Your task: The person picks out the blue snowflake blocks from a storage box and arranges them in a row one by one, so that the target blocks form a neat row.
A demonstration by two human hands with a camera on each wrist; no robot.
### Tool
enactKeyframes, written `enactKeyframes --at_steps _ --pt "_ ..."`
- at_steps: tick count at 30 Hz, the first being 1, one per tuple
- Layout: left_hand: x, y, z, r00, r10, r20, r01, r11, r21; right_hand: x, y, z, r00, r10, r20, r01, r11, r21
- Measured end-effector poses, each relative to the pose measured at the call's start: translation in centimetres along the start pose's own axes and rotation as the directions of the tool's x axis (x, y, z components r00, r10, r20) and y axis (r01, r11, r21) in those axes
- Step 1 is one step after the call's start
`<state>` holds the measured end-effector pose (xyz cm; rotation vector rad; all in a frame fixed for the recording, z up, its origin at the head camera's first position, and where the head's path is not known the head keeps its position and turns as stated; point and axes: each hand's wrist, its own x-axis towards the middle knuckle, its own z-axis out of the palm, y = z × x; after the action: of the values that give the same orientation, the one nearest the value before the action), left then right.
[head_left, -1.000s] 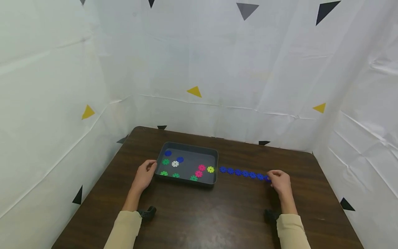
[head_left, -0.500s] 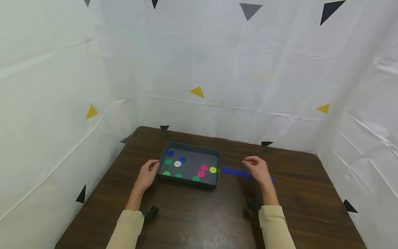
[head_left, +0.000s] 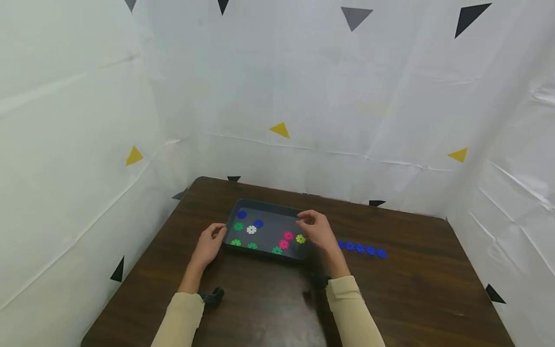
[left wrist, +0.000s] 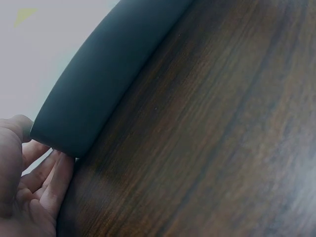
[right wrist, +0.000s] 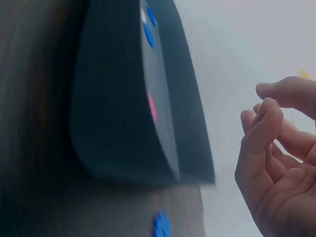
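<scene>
A dark grey tray [head_left: 264,255] holds notched plastic discs: green, pink and blue ones, a white disc [head_left: 251,230] and a yellow disc [head_left: 300,238]. My left hand [head_left: 210,245] grips the tray's left side; in the left wrist view its thumb is at the rim and its fingers lie against the outer wall. Over the tray's right edge hovers my right hand [head_left: 318,231], fingers loosely bent, nothing between thumb and fingertips in the right wrist view. A row of blue discs [head_left: 360,248] lies on the table right of the tray, its left end hidden behind the right hand.
The brown wooden table [head_left: 416,279] reaches back to white sheets [head_left: 243,96] hung on several sides, with black, grey and yellow triangles on them. Dark straps with a device sit on both wrists.
My right hand has left the right end of the blue row and moved left to above the tray's right side. The left hand stays at the tray. The view has shifted slightly.
</scene>
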<state>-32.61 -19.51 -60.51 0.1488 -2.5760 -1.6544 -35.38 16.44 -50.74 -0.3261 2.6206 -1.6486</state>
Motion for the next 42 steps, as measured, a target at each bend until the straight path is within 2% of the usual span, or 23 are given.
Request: enactKeyframes --at_steps 3,7,10,19,23,30,36,42 --pt "-0.1 -0.2 0.2 1.000 -0.009 -0.001 0.009 1.000 -0.010 0.6 -0.1 1.9 1.000 0.016 0.014 -0.016 1.000 -0.013" --pt "-0.1 -0.1 0.1 1.000 0.013 -0.008 -0.014 1.000 -0.018 1.6 -0.4 4.3 0.999 0.036 -0.027 -0.038 0.998 -0.055" --pt "-0.1 0.0 0.1 1.000 0.028 -0.009 -0.028 0.999 -0.018 2.2 -0.5 5.8 0.996 0.072 -0.047 -0.074 0.996 -0.041" --pt "-0.2 0.3 0.4 1.000 0.024 -0.014 -0.024 1.000 -0.020 3.7 -0.5 9.1 0.985 0.169 0.020 -0.169 0.986 -0.007" --pt "-0.2 0.6 0.7 1.000 0.021 -0.013 -0.021 0.999 -0.027 4.5 0.0 9.9 0.977 0.206 0.045 -0.206 0.979 -0.014" --pt "-0.3 0.6 0.9 0.999 0.030 -0.017 -0.030 0.999 -0.027 5.0 -0.1 10.6 0.973 0.228 0.023 -0.225 0.971 -0.079" --pt "-0.3 0.6 0.9 0.999 0.032 -0.013 -0.032 0.999 -0.028 5.2 -0.8 11.1 0.969 0.248 0.003 -0.242 0.949 -0.202" --pt "-0.3 0.5 0.9 1.000 0.030 -0.009 -0.030 0.999 -0.030 5.4 -1.2 11.7 0.967 0.256 -0.020 -0.248 0.912 -0.327"
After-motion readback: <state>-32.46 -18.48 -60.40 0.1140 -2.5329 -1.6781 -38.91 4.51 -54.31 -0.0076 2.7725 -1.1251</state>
